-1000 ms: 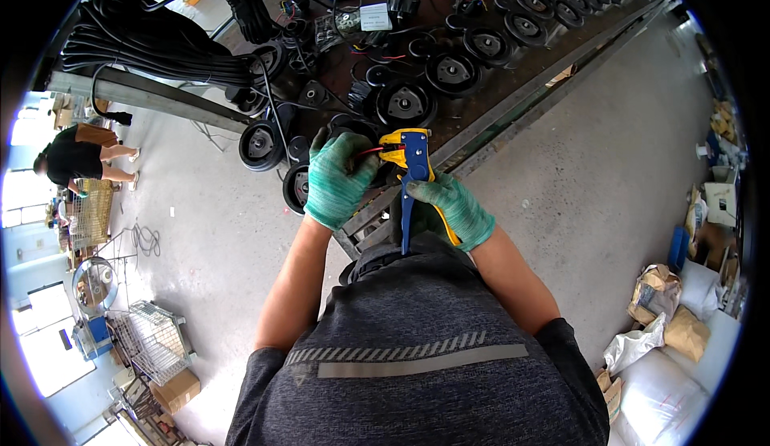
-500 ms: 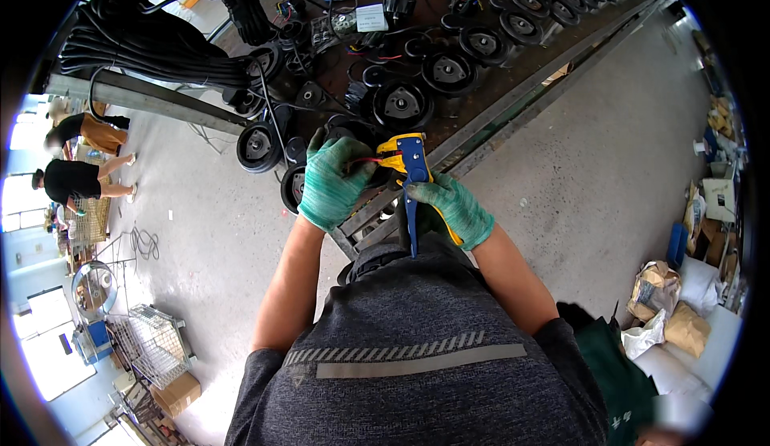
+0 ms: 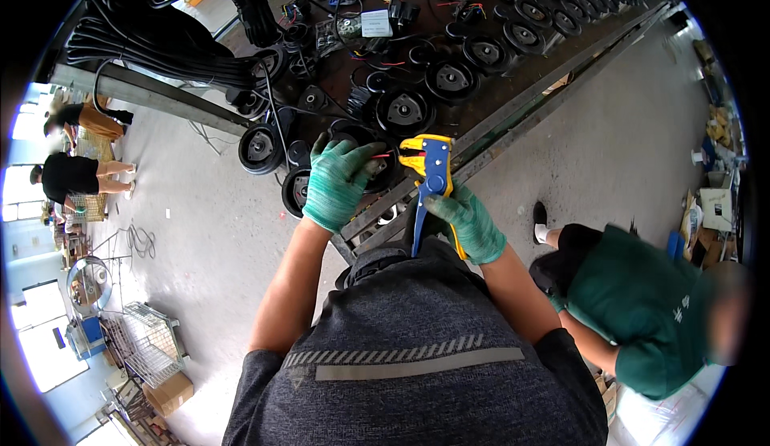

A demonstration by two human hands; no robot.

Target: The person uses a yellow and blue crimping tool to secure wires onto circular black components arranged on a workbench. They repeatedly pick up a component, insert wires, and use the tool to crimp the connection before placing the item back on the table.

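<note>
My left hand [image 3: 335, 181], in a green knit glove with dark fingertips, pinches a thin red wire [image 3: 380, 156] near the table's corner. The wire's end points toward the jaws of a blue and yellow wire stripper [image 3: 435, 164], with a small gap between them. My gloved right hand [image 3: 472, 221] is wrapped round the stripper's handles and holds it upright. Just beyond my hands lies a round black wheel-like part with a grey metal centre [image 3: 403, 110]. Another such part [image 3: 296, 192] sits beside my left wrist, partly hidden.
Several more black round parts [image 3: 486, 50] run in rows along the dark table [image 3: 513, 77]. Thick coils of black cable [image 3: 144, 41] hang at the far left. On the right a person in a green shirt [image 3: 634, 310] stands close by. Two other people are at the left.
The wire stripper in my right hand has moved right, away from the red wire, leaving a gap. My left hand still pinches the wire. The person in green has come further into view.
</note>
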